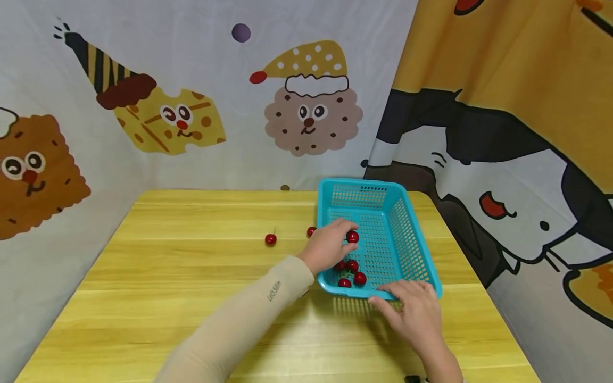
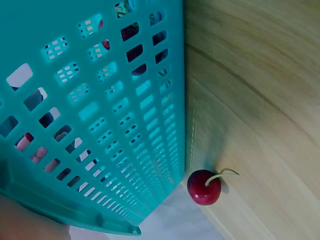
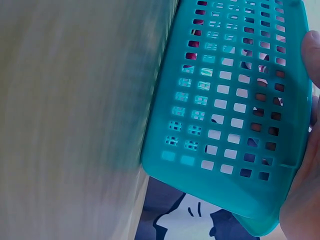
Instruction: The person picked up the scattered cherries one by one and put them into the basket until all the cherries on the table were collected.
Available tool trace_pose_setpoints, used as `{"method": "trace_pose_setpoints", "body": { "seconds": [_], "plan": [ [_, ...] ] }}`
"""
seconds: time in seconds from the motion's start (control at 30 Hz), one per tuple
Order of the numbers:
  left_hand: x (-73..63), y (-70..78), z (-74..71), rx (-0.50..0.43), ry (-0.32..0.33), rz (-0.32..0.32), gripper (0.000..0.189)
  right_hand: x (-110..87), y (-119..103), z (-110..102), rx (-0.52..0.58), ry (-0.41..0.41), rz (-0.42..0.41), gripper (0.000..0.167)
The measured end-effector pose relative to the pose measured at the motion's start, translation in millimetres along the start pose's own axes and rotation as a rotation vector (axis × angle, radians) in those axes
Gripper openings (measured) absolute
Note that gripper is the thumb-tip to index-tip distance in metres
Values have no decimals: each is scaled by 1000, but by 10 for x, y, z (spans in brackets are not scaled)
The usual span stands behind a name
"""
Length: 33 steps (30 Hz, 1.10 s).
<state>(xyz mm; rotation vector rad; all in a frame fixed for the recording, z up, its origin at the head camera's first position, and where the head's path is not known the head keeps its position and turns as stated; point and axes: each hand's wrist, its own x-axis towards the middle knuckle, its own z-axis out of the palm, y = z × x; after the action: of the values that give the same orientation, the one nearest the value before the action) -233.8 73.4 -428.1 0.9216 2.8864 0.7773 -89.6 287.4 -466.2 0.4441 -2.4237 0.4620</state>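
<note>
My left hand reaches over the left rim of a blue perforated plastic basket. Between its thumb and fingertips it pinches a red cherry. Below that hand, several cherries with green stems lie in the basket's near left corner. My right hand grips the near rim toward the right corner, fingers over the edge and thumb on the outside. In the right wrist view, the basket's slotted wall stands beside the thumb.
Outside the basket's left wall, one cherry with a stem sits on the wooden table. Another cherry lies farther left. A cartoon-printed cloth hangs behind the table, with a yellow printed curtain at the right.
</note>
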Motion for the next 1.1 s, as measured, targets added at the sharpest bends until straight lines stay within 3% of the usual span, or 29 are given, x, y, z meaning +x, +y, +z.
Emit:
{"method": "trace_pose_setpoints", "body": {
  "seconds": [0.37,1.1],
  "plan": [
    [68,6,93,123,-30,-3,46,-22,22,-16,-21,-28,34,40],
    [29,22,43,141,-50,0,43,-12,4,-2,-14,-10,16,46]
  ]
}}
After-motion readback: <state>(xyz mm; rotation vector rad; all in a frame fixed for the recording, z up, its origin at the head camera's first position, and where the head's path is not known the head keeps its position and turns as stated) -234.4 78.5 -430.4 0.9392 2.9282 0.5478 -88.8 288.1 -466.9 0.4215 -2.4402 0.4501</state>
